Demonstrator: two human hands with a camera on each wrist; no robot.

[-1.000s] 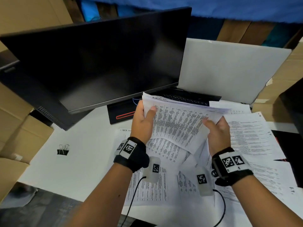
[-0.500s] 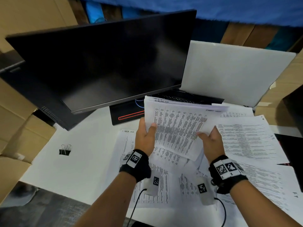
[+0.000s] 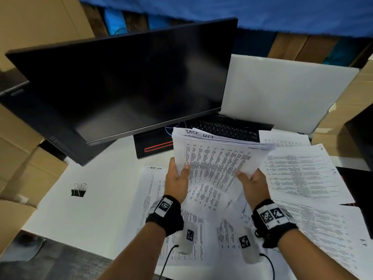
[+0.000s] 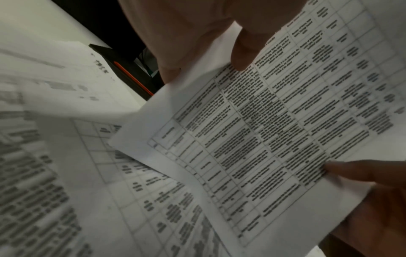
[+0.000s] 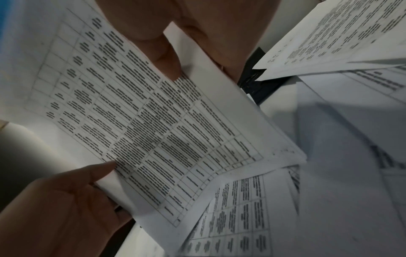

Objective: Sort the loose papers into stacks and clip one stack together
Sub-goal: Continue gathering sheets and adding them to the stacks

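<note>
I hold a stack of printed papers (image 3: 218, 160) upright above the white desk (image 3: 96, 199), its bottom edge bent over loose sheets. My left hand (image 3: 177, 178) grips the stack's left edge, thumb on the front page. My right hand (image 3: 252, 182) grips the lower right edge, thumb on front. In the left wrist view the left hand (image 4: 208, 52) pinches the stack of printed papers (image 4: 274, 130). In the right wrist view the right hand (image 5: 173, 52) pinches the stack of printed papers (image 5: 153, 121). A black binder clip (image 3: 78, 190) lies on the desk at the left. Loose printed sheets (image 3: 302, 174) cover the desk's right side.
A dark monitor (image 3: 131, 81) tilts over the back of the desk, its base (image 3: 153, 146) with a red stripe beside a black keyboard (image 3: 224, 128). A white board (image 3: 282, 93) leans at the back right. Cardboard boxes (image 3: 26, 170) flank the desk's left.
Both hands have slid lower on the stack and come toward me, and the stack now stands more upright with its bottom edge nearer the sheets on the desk.
</note>
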